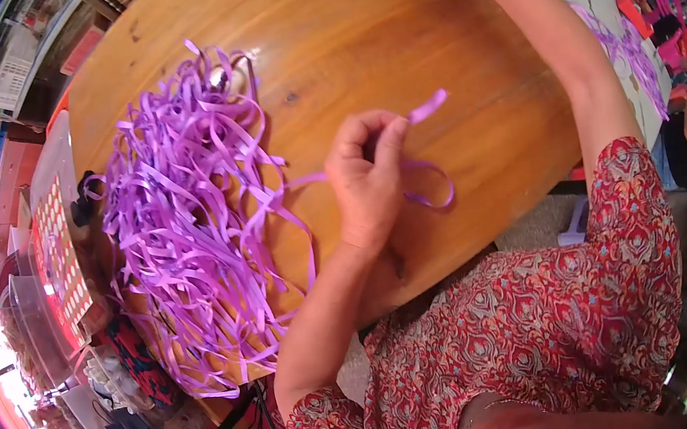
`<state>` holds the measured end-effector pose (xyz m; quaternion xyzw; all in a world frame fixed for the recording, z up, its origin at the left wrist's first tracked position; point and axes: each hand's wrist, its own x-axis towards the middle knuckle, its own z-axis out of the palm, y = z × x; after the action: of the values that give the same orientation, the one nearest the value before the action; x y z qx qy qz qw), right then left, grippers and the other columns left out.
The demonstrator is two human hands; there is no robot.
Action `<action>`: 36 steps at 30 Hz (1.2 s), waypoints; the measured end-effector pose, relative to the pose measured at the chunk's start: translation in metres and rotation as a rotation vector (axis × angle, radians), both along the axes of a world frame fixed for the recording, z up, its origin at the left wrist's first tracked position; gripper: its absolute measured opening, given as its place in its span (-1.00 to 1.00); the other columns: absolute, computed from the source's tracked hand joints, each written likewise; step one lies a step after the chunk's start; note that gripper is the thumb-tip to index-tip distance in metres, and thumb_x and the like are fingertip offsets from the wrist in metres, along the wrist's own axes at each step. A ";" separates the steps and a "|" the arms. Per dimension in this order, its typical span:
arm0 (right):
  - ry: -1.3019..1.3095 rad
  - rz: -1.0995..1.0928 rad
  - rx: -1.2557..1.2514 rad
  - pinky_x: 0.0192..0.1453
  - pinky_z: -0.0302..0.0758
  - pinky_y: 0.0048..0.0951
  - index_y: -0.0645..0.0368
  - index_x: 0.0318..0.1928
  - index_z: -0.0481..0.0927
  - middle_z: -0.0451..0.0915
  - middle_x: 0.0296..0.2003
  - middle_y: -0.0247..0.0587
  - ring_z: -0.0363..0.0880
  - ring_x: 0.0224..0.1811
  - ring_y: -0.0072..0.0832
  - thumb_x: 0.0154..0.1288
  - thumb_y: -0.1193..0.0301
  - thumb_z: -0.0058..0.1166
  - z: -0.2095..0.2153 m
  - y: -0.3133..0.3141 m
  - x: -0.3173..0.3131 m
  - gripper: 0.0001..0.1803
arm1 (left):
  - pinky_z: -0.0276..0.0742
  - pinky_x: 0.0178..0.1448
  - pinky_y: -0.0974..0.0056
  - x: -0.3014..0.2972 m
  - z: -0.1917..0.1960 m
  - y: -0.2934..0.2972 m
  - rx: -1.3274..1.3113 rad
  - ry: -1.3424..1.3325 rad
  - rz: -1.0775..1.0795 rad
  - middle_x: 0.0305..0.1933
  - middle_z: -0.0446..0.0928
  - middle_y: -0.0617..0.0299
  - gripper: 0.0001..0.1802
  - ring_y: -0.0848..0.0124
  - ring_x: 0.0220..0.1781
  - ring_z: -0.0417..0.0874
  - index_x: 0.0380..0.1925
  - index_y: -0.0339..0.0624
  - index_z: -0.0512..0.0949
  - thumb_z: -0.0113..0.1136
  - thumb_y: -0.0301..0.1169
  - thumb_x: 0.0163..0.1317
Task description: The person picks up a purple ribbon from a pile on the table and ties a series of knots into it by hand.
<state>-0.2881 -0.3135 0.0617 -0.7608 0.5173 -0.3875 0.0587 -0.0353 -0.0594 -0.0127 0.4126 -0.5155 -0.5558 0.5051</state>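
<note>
The round wooden desk (pixel 446 73) carries a big loose heap of purple ribbon (pixel 181 217) on its left part, which looks unsorted, so I judge most of the work lies ahead; one strip (pixel 426 153) is drawn out of the heap toward the middle; the left hand (pixel 369 181) pinches it between thumb and fingers, its end sticking up, a loop hanging below; the right hand runs off the top edge, so whether it is closed I cannot tell.
</note>
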 end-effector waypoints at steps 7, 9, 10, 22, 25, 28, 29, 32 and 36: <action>0.056 0.454 -0.023 -0.18 0.47 -0.36 0.14 -0.08 0.62 0.62 -0.31 -0.20 0.58 -0.24 -0.36 0.23 0.36 0.10 -0.022 0.197 0.050 -0.74 | 0.31 -0.36 0.57 0.000 0.000 0.000 0.023 0.102 0.002 -0.46 0.45 0.47 -0.95 0.69 -0.43 0.37 -0.39 -0.27 0.55 0.21 -0.52 0.19; 0.284 0.443 -0.166 -0.15 0.49 -0.40 0.23 -0.06 0.58 0.60 -0.23 -0.17 0.55 -0.18 -0.27 0.19 0.39 0.13 -0.020 0.231 0.057 -0.69 | 0.31 -0.35 0.57 0.000 0.001 0.002 0.027 0.107 -0.011 -0.46 0.46 0.46 -0.94 0.69 -0.42 0.37 -0.39 -0.28 0.55 0.21 -0.52 0.19; 0.281 0.438 -0.164 -0.15 0.49 -0.40 0.23 -0.06 0.58 0.60 -0.23 -0.17 0.55 -0.18 -0.27 0.19 0.39 0.13 -0.021 0.239 0.057 -0.69 | 0.32 -0.35 0.57 0.000 0.001 0.004 0.026 0.112 -0.017 -0.45 0.47 0.45 -0.94 0.69 -0.42 0.38 -0.39 -0.28 0.55 0.22 -0.51 0.19; -0.010 0.381 0.039 -0.25 0.50 -0.43 0.20 -0.15 0.64 0.59 -0.36 -0.21 0.57 -0.32 -0.37 0.11 0.52 0.18 -0.030 0.266 0.064 -0.76 | 0.35 -0.34 0.54 -0.003 0.003 0.004 -0.143 -0.043 0.073 -0.48 0.47 0.41 -0.94 0.67 -0.42 0.39 -0.43 -0.29 0.55 0.24 -0.54 0.15; 0.130 0.312 -0.087 -0.32 0.48 -0.43 0.18 -0.19 0.65 0.56 -0.41 -0.25 0.54 -0.36 -0.37 0.07 0.55 0.19 -0.033 0.268 0.065 -0.77 | 0.36 -0.35 0.53 -0.001 0.003 0.004 -0.147 -0.084 0.083 -0.49 0.46 0.40 -0.93 0.66 -0.43 0.38 -0.45 -0.29 0.54 0.25 -0.55 0.14; 0.218 0.313 -0.180 -0.34 0.46 -0.44 0.17 -0.21 0.65 0.53 -0.44 -0.27 0.52 -0.38 -0.37 0.03 0.57 0.21 -0.035 0.268 0.063 -0.76 | 0.35 -0.38 0.51 -0.001 0.000 0.001 -0.214 -0.121 0.091 -0.51 0.45 0.37 -0.93 0.64 -0.46 0.38 -0.46 -0.29 0.54 0.27 -0.56 0.11; 0.210 0.291 -0.158 -0.33 0.46 -0.44 0.18 -0.22 0.65 0.53 -0.45 -0.27 0.52 -0.38 -0.37 0.03 0.57 0.21 -0.034 0.268 0.063 -0.77 | 0.35 -0.39 0.49 -0.001 -0.001 0.000 -0.277 -0.148 0.095 -0.52 0.44 0.35 -0.92 0.61 -0.48 0.38 -0.46 -0.28 0.54 0.28 -0.56 0.09; 0.149 0.267 -0.073 -0.31 0.46 -0.45 0.18 -0.26 0.65 0.53 -0.45 -0.26 0.52 -0.39 -0.39 0.06 0.57 0.20 -0.032 0.272 0.061 -0.82 | 0.33 -0.41 0.47 0.000 -0.002 -0.003 -0.418 -0.239 0.102 -0.53 0.42 0.32 -0.91 0.56 -0.52 0.38 -0.46 -0.27 0.55 0.29 -0.57 0.06; -0.035 0.296 0.300 -0.28 0.44 -0.52 0.23 -0.31 0.64 0.56 -0.44 -0.32 0.52 -0.41 -0.50 0.13 0.54 0.18 -0.025 0.278 0.059 -0.91 | 0.31 -0.42 0.46 0.001 -0.002 -0.003 -0.438 -0.235 0.091 -0.53 0.41 0.29 -0.91 0.54 -0.53 0.37 -0.46 -0.25 0.55 0.30 -0.59 0.04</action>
<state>-0.2294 -0.0352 0.0369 -0.8043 0.4509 -0.3065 0.2364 -0.0339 -0.0622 -0.0149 0.3779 -0.6597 -0.3555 0.5437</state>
